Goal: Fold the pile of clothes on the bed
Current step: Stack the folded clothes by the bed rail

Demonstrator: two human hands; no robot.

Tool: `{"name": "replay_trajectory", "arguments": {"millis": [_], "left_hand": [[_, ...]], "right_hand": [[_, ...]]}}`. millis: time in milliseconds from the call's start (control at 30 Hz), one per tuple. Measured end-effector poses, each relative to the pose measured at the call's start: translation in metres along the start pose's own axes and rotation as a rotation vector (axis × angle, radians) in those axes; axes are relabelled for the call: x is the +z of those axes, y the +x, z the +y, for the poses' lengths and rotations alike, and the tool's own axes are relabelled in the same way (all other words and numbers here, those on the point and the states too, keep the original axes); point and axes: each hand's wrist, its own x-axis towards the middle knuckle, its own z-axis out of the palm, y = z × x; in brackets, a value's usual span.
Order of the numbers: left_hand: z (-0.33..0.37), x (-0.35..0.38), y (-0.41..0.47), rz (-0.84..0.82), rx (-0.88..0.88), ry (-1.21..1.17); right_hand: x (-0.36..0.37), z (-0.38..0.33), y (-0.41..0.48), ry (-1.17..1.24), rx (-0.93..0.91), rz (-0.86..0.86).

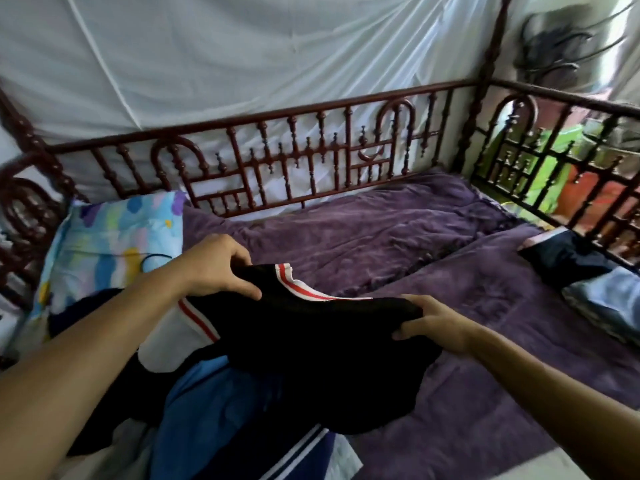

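Both hands are on the black top [311, 348], which is held up in the air just right of the pillow [114, 244]. The left hand [221, 268] has its fingers curled over one upper edge with the thumb underneath, a firm pinch. The right hand [433, 323] grips the other edge the same way, further from the pillow. The grips sit wide apart and the cloth sags between them, so this looks like spreading the top out to find its shape before a fold. A red-and-white stripe shows at the edge by the left hand. Below the top, right beside the pillow's near corner, lies the pile [207, 410], a jumble of blue, dark and white cloth not yet folded. No basket or box is in view. The bed [450, 244] holds everything, fenced in by its wooden rail [277, 161]. Across the bed, well away from the pillow, sit a dark piece [568, 258] and a pale blue one [609, 299], probably finished items set apart, though whether they are folded is hard to tell.
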Motion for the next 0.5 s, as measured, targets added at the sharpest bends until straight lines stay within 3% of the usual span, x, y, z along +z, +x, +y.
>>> {"name": "replay_trajectory", "arguments": {"millis": [100,233,300,400,500], "left_hand": [[0.048,0.031,0.037,0.034,0.034,0.235],[0.106,0.083,0.085,0.197,0.033,0.282],[0.134,0.107,0.104,0.273,0.067,0.307],[0.172,0.129,0.133,0.301,0.1,0.31],[0.204,0.134,0.16,0.142,0.093,0.25]], "right_hand": [[-0.039,0.021,-0.039,-0.138,0.066,0.043],[-0.081,0.059,-0.086,-0.653,0.097,0.102],[-0.097,0.079,-0.104,-0.795,0.081,0.14],[-0.125,0.11,-0.123,-0.696,0.015,0.282],[-0.168,0.137,-0.135,-0.486,0.019,0.491]]}}
